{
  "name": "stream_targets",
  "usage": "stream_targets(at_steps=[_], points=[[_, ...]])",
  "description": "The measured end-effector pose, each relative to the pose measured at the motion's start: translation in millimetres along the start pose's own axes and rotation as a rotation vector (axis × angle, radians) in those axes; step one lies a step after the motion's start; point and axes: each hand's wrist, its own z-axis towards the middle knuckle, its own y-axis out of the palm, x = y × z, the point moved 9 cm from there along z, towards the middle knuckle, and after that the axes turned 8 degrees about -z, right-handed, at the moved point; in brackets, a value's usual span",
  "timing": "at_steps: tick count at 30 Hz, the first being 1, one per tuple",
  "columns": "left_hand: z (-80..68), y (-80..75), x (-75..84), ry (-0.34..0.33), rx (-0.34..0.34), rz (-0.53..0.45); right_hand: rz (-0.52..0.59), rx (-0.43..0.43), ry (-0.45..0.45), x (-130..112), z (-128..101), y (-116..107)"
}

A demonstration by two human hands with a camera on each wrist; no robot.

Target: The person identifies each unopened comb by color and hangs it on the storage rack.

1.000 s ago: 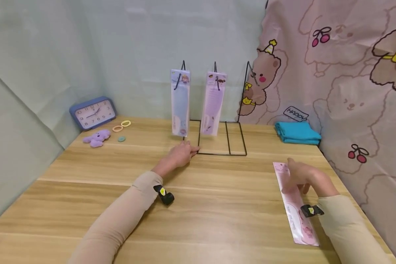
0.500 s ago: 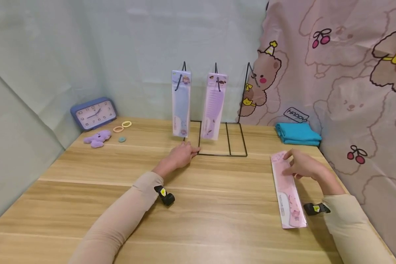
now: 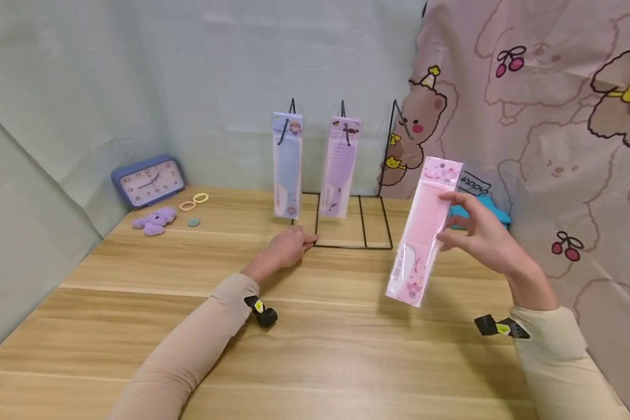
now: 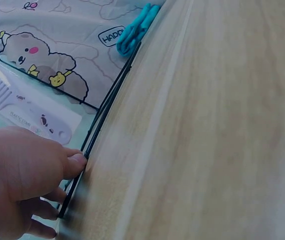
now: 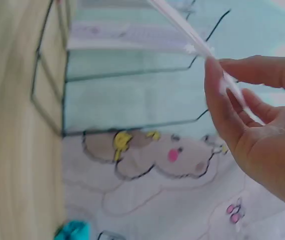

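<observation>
Flat pink comb packet (image 3: 424,230) now lifted, right hand (image 3: 478,233).

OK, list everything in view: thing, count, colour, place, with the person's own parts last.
pink comb pack: 1, pink, held in the air right of the rack
hanging comb packs: 2, pale blue and lilac, on the rack's left and middle hooks
wire rack: 1, black, back centre of the table; right hook bare
clock: 1, blue, back left
plush toy: 1, purple, in front of the clock
hair ties: 2 rings, orange and yellow, plus a small teal piece nearby
folded cloth: 1, teal, back right, partly hidden
table: 1, light wood
bear curtain: 1, pink, right side
left hand: rests on the rack's base
right hand: pinches the pink comb pack
</observation>
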Motion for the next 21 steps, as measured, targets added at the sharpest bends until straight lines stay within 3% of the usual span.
stream_targets(at_steps=[4,9,13,21], points=[[-1.0,-0.6,0.8,-0.010,-0.003,-0.019,0.048,0.048,-0.078,-25,10,3],[-0.9,0.6,1.6,0.001,0.014,-0.027,0.113,0.072,-0.140,-37,24,9],[-0.3,-0.3,2.4,0.010,0.024,-0.029,0.153,0.074,-0.173,-39,34,12],[0.3,-2.3,0.6,0.007,0.020,-0.024,0.204,0.099,-0.141,-25,53,19]])
